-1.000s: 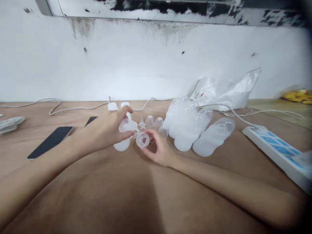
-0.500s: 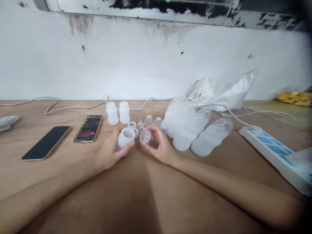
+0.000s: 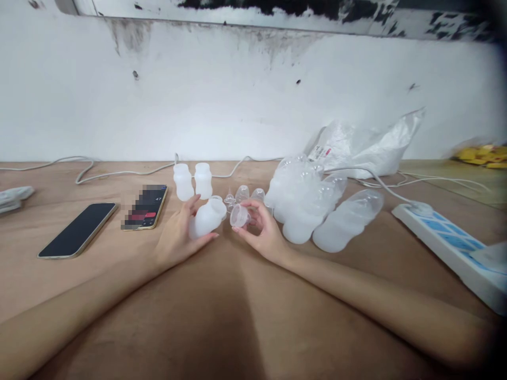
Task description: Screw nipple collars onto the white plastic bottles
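My left hand (image 3: 176,237) is wrapped round a frosted white baby bottle (image 3: 205,219), which leans with its open mouth toward the upper right. Between the thumb and fingers of my right hand (image 3: 264,231) is a clear bottle collar (image 3: 238,216), its round opening facing left; whatever sits behind the collar is partly hidden by the fingers. A small gap separates bottle and collar. Just beyond the hands lie a clear nipple (image 3: 229,199) and clear domed caps (image 3: 242,192). Two more frosted bottles (image 3: 203,181) stand upright behind my left hand.
Several frosted bottles with clear caps (image 3: 295,198) are heaped right of my right hand. Behind them is a clear plastic bag (image 3: 356,148). A power strip (image 3: 447,248) lies at right, with a white cable (image 3: 372,177). Two phones (image 3: 79,230) rest on the wooden table (image 3: 166,327) at left.
The bottle in my left hand has tipped over toward the right, its mouth now turned away from me. My right hand keeps the collar in nearly the same spot. The view has shifted slightly.
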Action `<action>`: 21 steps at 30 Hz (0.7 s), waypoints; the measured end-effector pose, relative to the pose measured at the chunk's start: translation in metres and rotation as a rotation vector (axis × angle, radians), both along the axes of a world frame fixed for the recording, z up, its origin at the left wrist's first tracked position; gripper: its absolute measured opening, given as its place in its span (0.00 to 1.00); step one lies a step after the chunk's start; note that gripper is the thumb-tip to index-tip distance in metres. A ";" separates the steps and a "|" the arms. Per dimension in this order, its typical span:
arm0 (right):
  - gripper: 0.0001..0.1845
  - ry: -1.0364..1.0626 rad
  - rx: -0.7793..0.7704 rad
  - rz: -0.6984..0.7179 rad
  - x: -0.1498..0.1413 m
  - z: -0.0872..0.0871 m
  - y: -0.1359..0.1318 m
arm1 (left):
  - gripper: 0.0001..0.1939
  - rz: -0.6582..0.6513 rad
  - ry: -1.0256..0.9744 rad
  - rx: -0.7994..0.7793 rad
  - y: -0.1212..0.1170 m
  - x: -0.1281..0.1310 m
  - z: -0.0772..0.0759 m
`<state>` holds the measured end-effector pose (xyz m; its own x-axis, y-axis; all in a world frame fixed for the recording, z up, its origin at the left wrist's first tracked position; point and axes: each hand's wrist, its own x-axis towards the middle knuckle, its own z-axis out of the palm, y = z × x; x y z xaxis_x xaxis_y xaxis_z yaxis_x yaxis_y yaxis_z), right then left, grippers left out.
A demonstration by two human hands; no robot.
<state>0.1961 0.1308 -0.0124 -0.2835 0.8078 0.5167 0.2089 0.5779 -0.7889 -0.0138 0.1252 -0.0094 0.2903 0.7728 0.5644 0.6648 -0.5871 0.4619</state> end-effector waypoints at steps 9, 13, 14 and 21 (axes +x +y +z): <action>0.19 -0.067 0.027 -0.002 0.001 0.001 0.001 | 0.22 -0.005 0.318 0.106 0.005 -0.006 0.009; 0.18 -0.130 0.019 0.013 0.003 0.001 0.002 | 0.23 -0.070 0.384 0.123 0.004 -0.006 0.009; 0.19 -0.137 0.015 0.016 0.003 0.000 0.003 | 0.23 -0.074 0.388 0.120 0.004 -0.006 0.008; 0.19 -0.230 0.102 0.087 0.012 0.003 0.005 | 0.25 -0.144 0.367 0.070 -0.001 -0.006 0.011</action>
<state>0.2077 0.1356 -0.0090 -0.4689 0.7227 0.5078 0.3223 0.6753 -0.6634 -0.0193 0.1238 0.0013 0.5850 0.6732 0.4524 0.6872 -0.7076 0.1645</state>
